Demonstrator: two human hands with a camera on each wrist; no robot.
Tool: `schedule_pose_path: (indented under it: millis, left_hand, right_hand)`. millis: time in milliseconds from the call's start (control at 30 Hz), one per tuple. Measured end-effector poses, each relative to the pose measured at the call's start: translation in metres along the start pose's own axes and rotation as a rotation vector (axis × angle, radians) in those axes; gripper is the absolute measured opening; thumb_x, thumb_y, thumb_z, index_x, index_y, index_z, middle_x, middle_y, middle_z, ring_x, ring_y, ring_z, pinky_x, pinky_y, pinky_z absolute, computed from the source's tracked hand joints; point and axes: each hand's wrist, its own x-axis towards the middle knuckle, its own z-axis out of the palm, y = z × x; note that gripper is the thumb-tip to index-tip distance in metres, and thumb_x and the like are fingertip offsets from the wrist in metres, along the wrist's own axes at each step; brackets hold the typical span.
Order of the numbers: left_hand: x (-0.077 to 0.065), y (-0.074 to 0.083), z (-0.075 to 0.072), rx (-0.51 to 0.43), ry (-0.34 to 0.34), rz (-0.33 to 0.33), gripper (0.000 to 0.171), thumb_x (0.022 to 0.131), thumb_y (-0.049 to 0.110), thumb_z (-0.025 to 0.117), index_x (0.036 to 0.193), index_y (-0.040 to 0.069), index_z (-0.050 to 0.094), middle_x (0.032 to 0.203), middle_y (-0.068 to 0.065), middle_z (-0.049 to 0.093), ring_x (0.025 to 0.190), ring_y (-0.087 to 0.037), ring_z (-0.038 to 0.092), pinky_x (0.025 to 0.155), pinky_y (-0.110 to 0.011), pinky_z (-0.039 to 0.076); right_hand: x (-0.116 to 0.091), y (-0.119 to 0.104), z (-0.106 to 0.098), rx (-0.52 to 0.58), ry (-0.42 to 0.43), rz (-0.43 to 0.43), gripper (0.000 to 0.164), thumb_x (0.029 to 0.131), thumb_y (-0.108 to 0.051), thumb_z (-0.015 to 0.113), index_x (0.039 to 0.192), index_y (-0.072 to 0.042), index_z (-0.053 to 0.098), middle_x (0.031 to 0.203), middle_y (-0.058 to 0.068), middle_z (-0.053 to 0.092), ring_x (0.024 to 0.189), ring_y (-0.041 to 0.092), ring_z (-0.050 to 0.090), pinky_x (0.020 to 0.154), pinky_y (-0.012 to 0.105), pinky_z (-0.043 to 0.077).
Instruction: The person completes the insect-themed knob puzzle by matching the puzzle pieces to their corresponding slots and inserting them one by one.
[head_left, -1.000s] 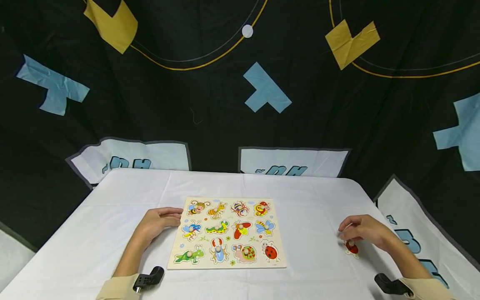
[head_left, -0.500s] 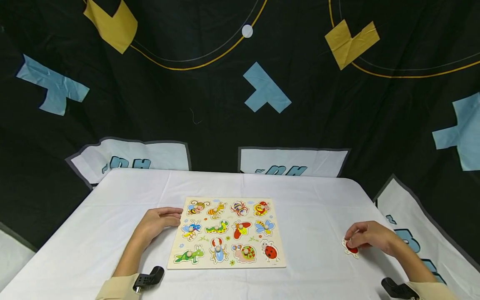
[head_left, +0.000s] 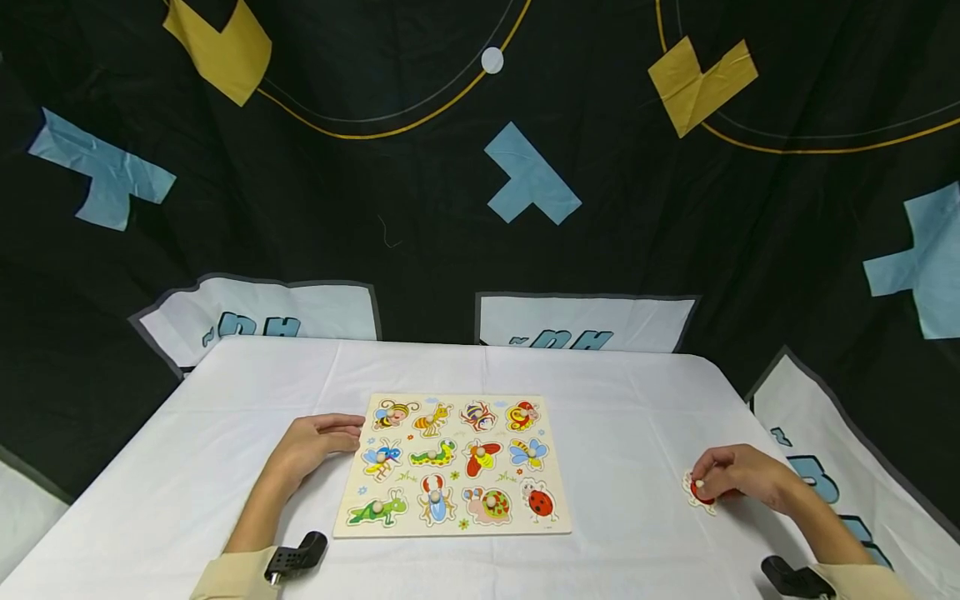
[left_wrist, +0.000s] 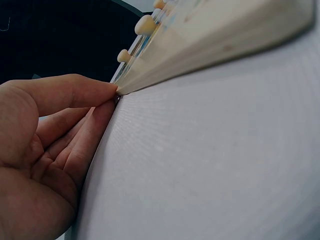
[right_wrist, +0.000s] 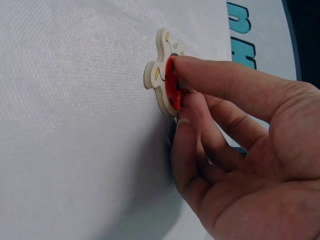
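Note:
A wooden knob puzzle board (head_left: pixel 405 533) with insect pieces lies flat on the white table. My left hand (head_left: pixel 318 446) rests at the board's left side; in the left wrist view its fingertips (left_wrist: pixel 107 91) touch the board's edge, fingers mostly straight. Far to the right, my right hand (head_left: pixel 746 477) pinches a red ladybug puzzle piece (head_left: pixel 697 492) between thumb and fingers. Seen in the right wrist view, the ladybug piece (right_wrist: pixel 162 80) is at the tablecloth, its far part hidden by the fingers. A ladybug picture (head_left: pixel 539 502) shows at the board's near right corner.
The white cloth-covered table (head_left: pixel 622 433) stretches between the board and my right hand. Behind it hangs a black curtain (head_left: pixel 420 225) with blue and yellow patches. A black wrist device (head_left: pixel 300 557) sits at my left sleeve, another (head_left: pixel 795 577) at the right.
My right hand has moved slightly right and toward me, and its fingers have closed onto the ladybug piece. The left hand and the board stay put.

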Motion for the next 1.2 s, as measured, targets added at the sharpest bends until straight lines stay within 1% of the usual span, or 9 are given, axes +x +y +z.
schedule_pose_path:
  millis: [200,467,667,800,1067,1200]
  left_hand:
    - [0.0,0.0,0.0,-0.006,0.001,-0.001,0.047,0.083,0.021,0.079,0.127,0.008,0.071,0.112,-0.006,0.077,0.108,-0.019,0.067,0.104,-0.048,0.041]
    - [0.0,0.001,0.0,-0.002,-0.003,0.0,0.046,0.083,0.021,0.079,0.127,0.009,0.071,0.113,-0.006,0.077,0.109,-0.018,0.066,0.103,-0.045,0.04]
    - [-0.001,0.001,-0.001,-0.01,-0.003,-0.007,0.047,0.083,0.02,0.079,0.127,0.008,0.071,0.113,-0.006,0.077,0.111,-0.021,0.066,0.105,-0.048,0.041]
    - [-0.001,0.002,-0.001,-0.008,-0.002,-0.007,0.047,0.083,0.02,0.079,0.127,0.008,0.07,0.112,-0.006,0.077,0.11,-0.021,0.067,0.104,-0.048,0.041]
    - [-0.001,0.003,-0.001,0.011,-0.001,-0.002,0.047,0.083,0.022,0.079,0.127,0.009,0.071,0.111,-0.004,0.078,0.103,-0.013,0.067,0.098,-0.038,0.043]
    - [-0.001,0.003,-0.001,0.008,-0.004,-0.002,0.047,0.083,0.021,0.079,0.127,0.009,0.071,0.111,-0.004,0.078,0.102,-0.012,0.067,0.097,-0.037,0.042]
  right_hand:
    - [0.001,-0.002,0.001,-0.003,-0.002,0.008,0.021,0.081,-0.011,0.074,0.097,0.001,0.069,0.081,0.002,0.068,0.077,0.018,0.057,0.067,0.032,0.049]
    - [0.001,-0.003,0.001,-0.011,0.0,0.02,0.019,0.081,-0.011,0.075,0.095,0.001,0.069,0.082,0.002,0.069,0.078,0.019,0.058,0.067,0.033,0.05]
    - [0.003,-0.009,0.001,-0.04,0.006,0.032,0.018,0.081,-0.011,0.074,0.095,-0.002,0.069,0.082,0.001,0.066,0.078,0.018,0.056,0.068,0.033,0.048]
    - [0.005,-0.014,0.003,-0.047,0.0,0.024,0.018,0.081,-0.012,0.074,0.095,-0.002,0.07,0.081,0.001,0.066,0.078,0.019,0.056,0.068,0.033,0.048]
    - [0.01,-0.022,0.008,-0.052,-0.012,-0.02,0.02,0.08,-0.011,0.074,0.097,0.0,0.07,0.082,0.001,0.066,0.077,0.018,0.058,0.067,0.032,0.049]
    - [0.014,-0.026,0.012,-0.049,-0.022,-0.048,0.02,0.08,-0.01,0.074,0.097,0.001,0.07,0.081,0.001,0.066,0.075,0.017,0.057,0.066,0.032,0.049]
